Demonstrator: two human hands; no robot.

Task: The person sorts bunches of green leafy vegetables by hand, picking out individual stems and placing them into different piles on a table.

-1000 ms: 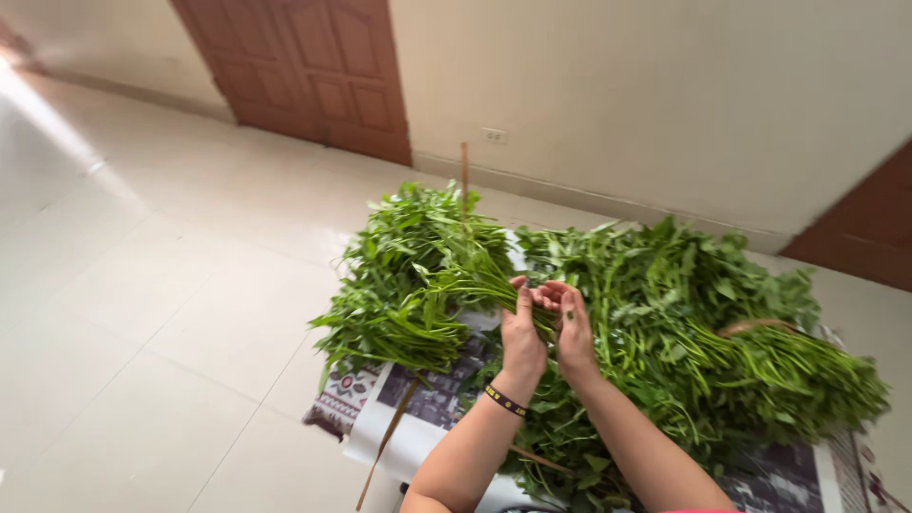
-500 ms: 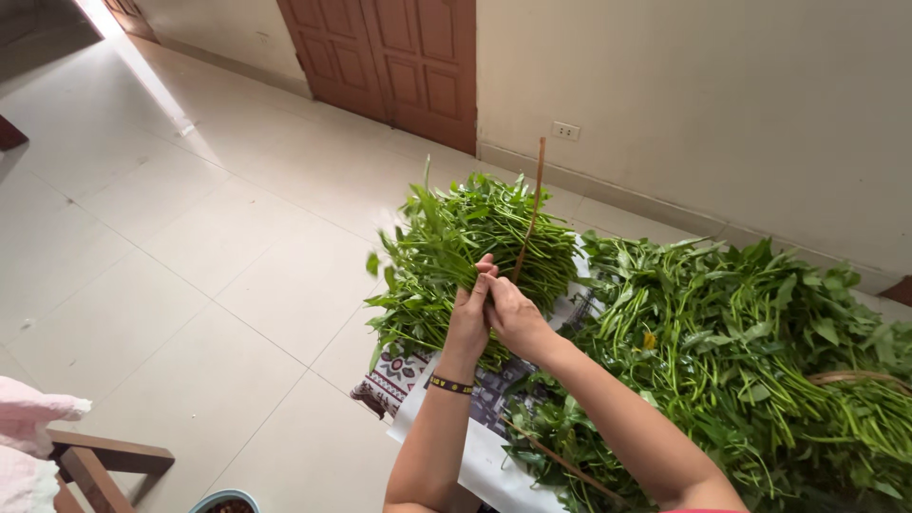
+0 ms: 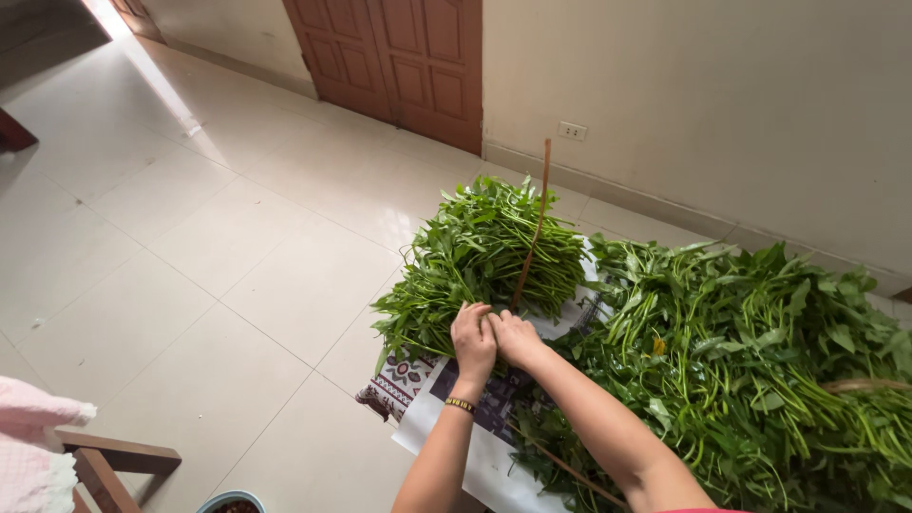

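Your left hand point(image 3: 472, 334) and right hand point(image 3: 514, 339) are pressed together, both clamped on the stem end of the smaller bundle of greens point(image 3: 480, 255). It lies at the far left edge of the newspaper point(image 3: 480, 451) on the floor point(image 3: 237, 247). Your fingertips are buried in stems, so the exact grip is unclear. A thin brown strip point(image 3: 533, 228) sticks up from the bundle. The big pile of greens point(image 3: 760, 361) is cut off at right.

Two hands point(image 3: 472, 340) point(image 3: 516, 337); two heaps of greens point(image 3: 480, 261) point(image 3: 760, 361); one thin strip point(image 3: 532, 228); one door point(image 3: 399, 57); one wall socket point(image 3: 572, 131)
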